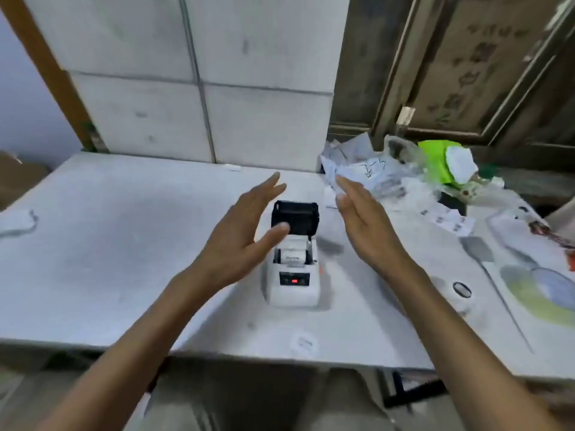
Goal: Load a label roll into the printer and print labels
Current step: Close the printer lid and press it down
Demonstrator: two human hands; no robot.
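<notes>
At the far left of the pale worktop [93, 244] lay a small white scrap [17, 222], well apart from everything else. Moving right, the left hand [242, 231] hovered just beside the printer [292, 275], fingers spread and palm turned inward, its thumb in front of the raised black lid [295, 217]; it held nothing, and whether the thumb touched the lid could not be told.

The printer stood near the middle of the worktop with its lid tipped up and back. Inside the open bay sat a white label roll [292, 255], so the loading step looked done. A red light [295, 280] glowed on the front panel. No printed label could be seen coming out.

On the other side, the right hand [367, 219] hovered with its fingers flat and loosely together, palm facing the printer, empty and clear of it. With 2 open hands flanking the lid, the likely job in hand was shutting it; closing and printing were still left.

Further right lay a heap of crumpled papers and plastic [367, 172], a green packet [435, 163], some loose label strips [448, 219], a small dark-rimmed roll [462, 290] and a flat round disc [303, 343] near the front edge.
</notes>
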